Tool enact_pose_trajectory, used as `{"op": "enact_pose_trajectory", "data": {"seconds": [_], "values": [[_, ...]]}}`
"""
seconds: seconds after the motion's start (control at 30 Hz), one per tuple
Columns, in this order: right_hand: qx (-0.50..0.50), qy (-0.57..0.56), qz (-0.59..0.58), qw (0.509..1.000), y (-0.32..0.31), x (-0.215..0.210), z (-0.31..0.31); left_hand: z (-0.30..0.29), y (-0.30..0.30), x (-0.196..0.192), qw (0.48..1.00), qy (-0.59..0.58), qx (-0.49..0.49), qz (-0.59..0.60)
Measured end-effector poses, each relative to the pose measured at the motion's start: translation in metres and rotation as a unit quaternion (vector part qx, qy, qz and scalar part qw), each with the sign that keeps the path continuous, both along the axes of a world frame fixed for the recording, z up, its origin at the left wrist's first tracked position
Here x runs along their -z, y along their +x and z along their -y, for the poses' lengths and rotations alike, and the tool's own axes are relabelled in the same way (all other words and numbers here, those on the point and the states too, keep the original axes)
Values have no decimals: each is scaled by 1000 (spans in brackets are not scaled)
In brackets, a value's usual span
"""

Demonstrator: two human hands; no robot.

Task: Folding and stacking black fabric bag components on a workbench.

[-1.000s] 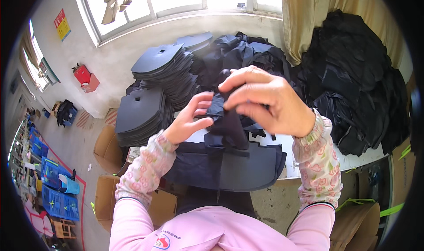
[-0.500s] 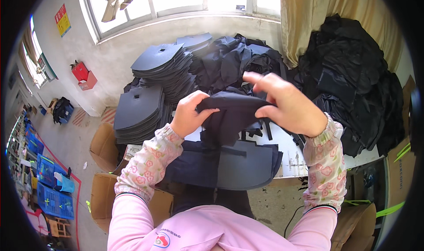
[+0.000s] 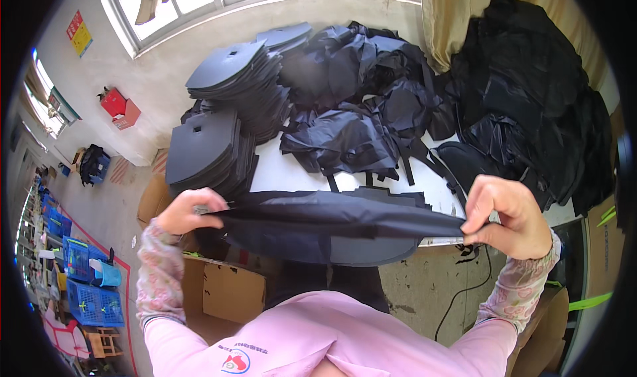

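The person is holding a dark navy fabric cover stretched out flat between both hands, just above the near edge of the white tabletop. The left hand is pinching one end of the cover, fingers closed tight on the cloth edge, while the right hand is clamping the opposite end between thumb and curled fingers. The cover is sagging slightly in the middle and folding along its length, so it is probably light, soft and limp, with a smooth woven surface that could slide through a loose pinch; gripping it at the seamed ends, as both hands are doing, seems the surest hold. Beneath it a curved dark panel is showing, apparently stiffer, since it is keeping its rounded outline. Behind, stacks of stiff grey shaped boards are sitting at the left of the tabletop, and heaps of black fabric pieces with straps are lying further back. A cardboard box is standing on the floor below.
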State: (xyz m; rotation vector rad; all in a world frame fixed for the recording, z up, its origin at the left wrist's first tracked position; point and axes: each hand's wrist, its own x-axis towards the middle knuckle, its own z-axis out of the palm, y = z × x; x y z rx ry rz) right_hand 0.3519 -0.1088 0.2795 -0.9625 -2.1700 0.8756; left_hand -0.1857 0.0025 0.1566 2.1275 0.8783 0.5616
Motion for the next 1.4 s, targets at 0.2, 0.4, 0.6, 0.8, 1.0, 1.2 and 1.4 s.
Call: {"op": "enact_pose_trajectory", "data": {"seconds": [0.2, 0.4, 0.6, 0.8, 1.0, 1.2, 1.4], "values": [[-113, -243, -12, 963, 31, 60, 5, 14, -38, -19, 942, -316, -5, -113], [-103, -325, -4, 940, 42, 124, 5, -25, -2, 20, 897, -282, 121, -317], [181, -173, 39, 967, 36, 218, -29, -69, 35, 115, 934, -98, -24, -343], [289, 179, 281, 898, 11, 247, -50, -84, 53, 161, 943, -15, -109, -313], [72, 147, 292, 942, -56, 264, -48, -90, 65, 145, 922, -63, -133, -358], [13, 60, 368, 928, -55, 307, -46, -86, 35, 154, 905, -40, -158, -392], [1, 43, 371, 928, -54, 303, -49, -47, 10, 101, 837, 64, -169, -516]]}}
